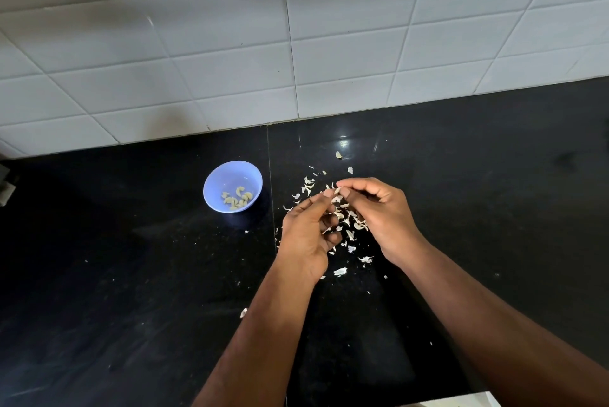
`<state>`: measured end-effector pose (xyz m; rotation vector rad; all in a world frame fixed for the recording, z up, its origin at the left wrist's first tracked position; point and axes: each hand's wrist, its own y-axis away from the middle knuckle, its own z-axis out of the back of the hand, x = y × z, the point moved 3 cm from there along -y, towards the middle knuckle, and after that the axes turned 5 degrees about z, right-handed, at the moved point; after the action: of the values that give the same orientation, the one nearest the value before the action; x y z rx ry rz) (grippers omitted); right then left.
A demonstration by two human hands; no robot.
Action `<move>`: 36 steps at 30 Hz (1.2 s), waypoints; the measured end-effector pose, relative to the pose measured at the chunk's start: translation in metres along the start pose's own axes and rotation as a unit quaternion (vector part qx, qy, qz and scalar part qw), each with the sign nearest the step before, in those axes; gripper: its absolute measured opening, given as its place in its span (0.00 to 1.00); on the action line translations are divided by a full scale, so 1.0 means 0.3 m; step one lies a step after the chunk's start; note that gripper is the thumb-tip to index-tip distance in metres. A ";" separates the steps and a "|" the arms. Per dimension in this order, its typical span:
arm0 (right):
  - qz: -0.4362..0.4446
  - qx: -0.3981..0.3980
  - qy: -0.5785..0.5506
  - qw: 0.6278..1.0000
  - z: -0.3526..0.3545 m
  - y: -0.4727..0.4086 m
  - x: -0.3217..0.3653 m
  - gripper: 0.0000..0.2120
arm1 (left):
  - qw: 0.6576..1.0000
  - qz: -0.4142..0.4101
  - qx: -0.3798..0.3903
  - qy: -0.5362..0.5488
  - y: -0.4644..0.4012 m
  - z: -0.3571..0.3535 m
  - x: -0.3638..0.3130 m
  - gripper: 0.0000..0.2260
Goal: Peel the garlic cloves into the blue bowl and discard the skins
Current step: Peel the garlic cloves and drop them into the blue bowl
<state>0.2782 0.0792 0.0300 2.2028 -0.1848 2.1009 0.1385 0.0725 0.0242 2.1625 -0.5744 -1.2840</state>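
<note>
A small blue bowl (216,184) stands on the black counter and holds several peeled garlic cloves (237,199). To its right my left hand (306,237) and my right hand (382,215) meet above a litter of white garlic skins (349,232). Both hands pinch one small garlic clove (336,191) between their fingertips. The other fingers of each hand are curled. One loose clove (338,154) lies on the counter behind the hands.
The black counter (131,274) runs up to a white tiled wall (230,60) at the back. Skin scraps are scattered around the hands, one (243,312) beside my left forearm. A pale object (5,190) shows at the far left edge.
</note>
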 end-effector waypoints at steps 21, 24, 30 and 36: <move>-0.109 -0.013 -0.087 0.990 -0.004 -0.004 0.004 0.05 | 0.971 -0.139 -0.054 -0.187 -0.001 -0.018 -0.023 0.02; -0.089 -0.015 -0.080 0.993 -0.007 -0.001 0.009 0.03 | 0.959 -0.162 -0.064 -0.223 -0.002 -0.022 -0.021 0.03; -0.055 -0.014 -0.037 0.998 -0.011 -0.003 0.026 0.02 | 0.961 -0.152 -0.083 -0.215 0.002 -0.037 -0.002 0.05; -0.079 -0.028 -0.050 0.995 -0.022 0.002 0.020 0.04 | 0.977 -0.123 -0.080 -0.154 0.010 -0.052 0.003 0.05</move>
<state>0.2720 0.0796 0.0363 2.2124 -0.0724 1.8825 0.1525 0.0736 0.0317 1.9611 -0.3133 -1.7545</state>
